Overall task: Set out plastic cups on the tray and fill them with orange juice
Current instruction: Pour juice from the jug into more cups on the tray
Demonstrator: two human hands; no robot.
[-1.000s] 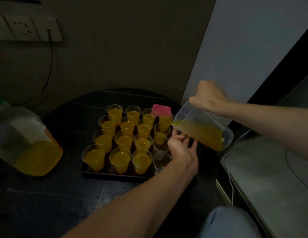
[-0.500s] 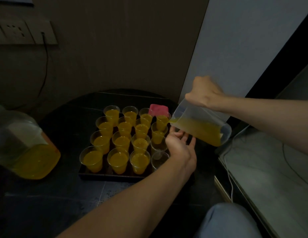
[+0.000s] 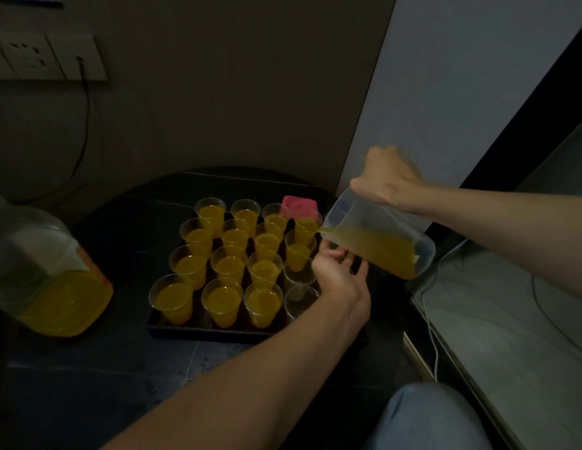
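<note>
A dark tray (image 3: 198,331) on the black table holds several clear plastic cups, most of them full of orange juice (image 3: 223,302). Two cups at the tray's right front, one (image 3: 301,302) and the one behind it (image 3: 297,274), look empty. My right hand (image 3: 385,180) grips a clear jug (image 3: 379,243) of juice, tilted with its spout over the right-hand column of cups. My left hand (image 3: 338,276) reaches under the jug's spout end, fingers spread and touching its underside. It hides part of the right column.
A large plastic juice container (image 3: 49,287), partly full, stands at the left on the table. A pink block (image 3: 299,206) lies behind the tray. Wall sockets and a cable are upper left. A grey surface (image 3: 510,336) with cables runs along the right. My knee (image 3: 426,417) is at the bottom.
The jug and both hands have hardly shifted; the jug stays tilted at the right column. The view has drifted slightly.
</note>
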